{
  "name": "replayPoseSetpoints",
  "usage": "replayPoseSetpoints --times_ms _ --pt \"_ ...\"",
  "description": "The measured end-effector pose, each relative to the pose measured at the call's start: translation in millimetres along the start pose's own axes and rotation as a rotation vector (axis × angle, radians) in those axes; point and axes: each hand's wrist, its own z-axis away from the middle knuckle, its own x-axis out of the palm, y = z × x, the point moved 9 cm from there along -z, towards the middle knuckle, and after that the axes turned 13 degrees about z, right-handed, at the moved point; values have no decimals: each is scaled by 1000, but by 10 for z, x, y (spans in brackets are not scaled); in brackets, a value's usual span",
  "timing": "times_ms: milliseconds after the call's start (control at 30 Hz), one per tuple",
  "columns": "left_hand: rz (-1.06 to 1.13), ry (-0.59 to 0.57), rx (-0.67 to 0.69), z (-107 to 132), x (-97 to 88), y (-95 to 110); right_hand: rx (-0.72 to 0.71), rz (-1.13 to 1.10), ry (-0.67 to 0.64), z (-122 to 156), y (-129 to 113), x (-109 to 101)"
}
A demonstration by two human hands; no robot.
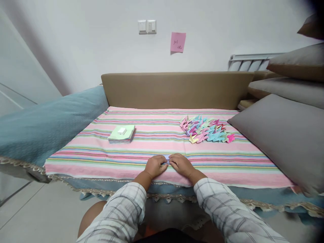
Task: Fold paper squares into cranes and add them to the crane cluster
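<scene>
Near the front edge of the striped cloth (141, 145), a small piece of bluish-purple paper (166, 157) shows between my two hands. My left hand (155, 165) has its fingers closed on the paper's left side. On the other side, my right hand (181, 164) pinches it, fingertips almost meeting those of the left. Most of the paper is hidden under the fingers, so its folds cannot be made out. Beyond and to the right lies a pile of folded paper cranes (206, 130) in many colours. Back on the left is a stack of square paper sheets (129, 131), pale green on top.
A small white block (122, 131) rests on the stack. Grey cushions (278, 135) line the right side, and a blue-covered armrest (55, 118) bounds the left. Behind the cloth rises a brown backrest (177, 90). A pink note (178, 42) is stuck on the wall.
</scene>
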Motion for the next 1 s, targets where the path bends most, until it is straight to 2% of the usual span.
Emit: replayPoseSetpoints --times_ms 233,533,700,1000 --pt "-9 6 -55 -28 8 -37 225 -18 34 -67 70 14" --pt "-20 72 -220 -28 -34 -175 339 -2 -14 -93 143 6" --pt "9 68 -280 -33 -61 -217 338 -44 -43 -113 174 47" --pt "62 10 -228 -73 -2 -200 327 -94 -29 -122 210 104"
